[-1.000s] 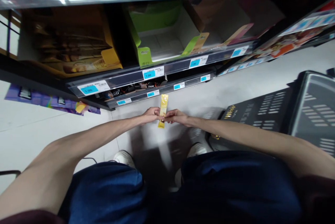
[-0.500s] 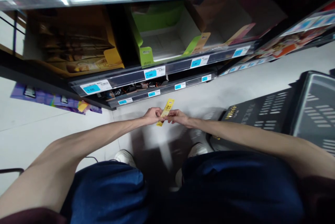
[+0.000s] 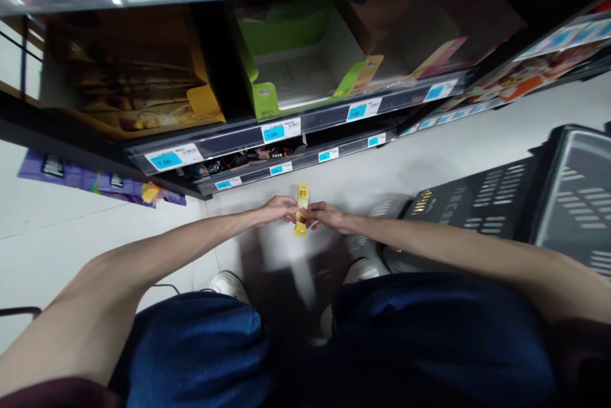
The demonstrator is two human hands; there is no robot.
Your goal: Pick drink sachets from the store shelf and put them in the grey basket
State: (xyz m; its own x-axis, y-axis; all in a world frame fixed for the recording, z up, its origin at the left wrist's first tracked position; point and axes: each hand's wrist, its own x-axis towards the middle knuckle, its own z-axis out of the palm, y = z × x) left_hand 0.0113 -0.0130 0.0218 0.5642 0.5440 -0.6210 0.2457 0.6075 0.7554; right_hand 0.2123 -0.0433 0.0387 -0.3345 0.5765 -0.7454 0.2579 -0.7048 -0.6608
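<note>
Between my two hands, above the floor, is a narrow yellow snack packet (image 3: pixel 303 194) with dark print, standing nearly straight up and down in view. My right hand (image 3: pixel 325 215) pinches its right edge between thumb and fingers. From the other side my left hand (image 3: pixel 281 209) has its fingers closed at the packet's left edge. The fingers cover part of the packet's middle. Just beyond my hands is the lowest shelf (image 3: pixel 305 161) with its price tags.
An open green display box (image 3: pixel 266 100) and a yellow box of packets (image 3: pixel 206 104) sit on the shelf above. Purple packets (image 3: pixel 81 177) hang at the left. A dark grey slotted basket (image 3: pixel 501 195) stands on the floor at my right.
The packet has turned from a slant to nearly upright in view and shows a different printed face. My fingers have shifted on it; both arms stay almost in place.
</note>
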